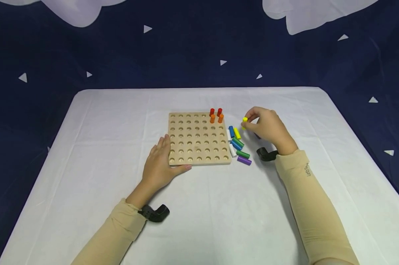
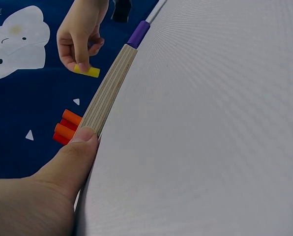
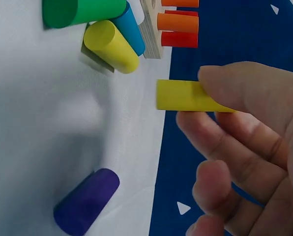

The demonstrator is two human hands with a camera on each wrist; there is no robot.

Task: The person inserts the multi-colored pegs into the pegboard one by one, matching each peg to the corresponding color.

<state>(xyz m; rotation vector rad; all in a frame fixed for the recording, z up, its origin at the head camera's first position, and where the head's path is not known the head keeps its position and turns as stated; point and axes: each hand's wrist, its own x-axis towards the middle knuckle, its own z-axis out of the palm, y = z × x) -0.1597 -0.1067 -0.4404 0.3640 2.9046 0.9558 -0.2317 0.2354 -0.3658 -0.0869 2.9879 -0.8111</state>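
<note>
Between thumb and fingertips my right hand pinches a yellow peg, upright and raised above the table right of the wooden pegboard. My left hand rests against the board's near left corner, fingers stretched along the left side and thumb on the front edge. Two red pegs and two orange pegs stand in holes at the board's far right corner. Loose pegs lie beside its right edge, among them a yellow one, a green one and a white one.
A purple peg lies at the near end of the loose pile. Another purple peg is mostly hidden under my right hand in the head view. White cloth covers the table, and a dark blue patterned cloth hangs behind it.
</note>
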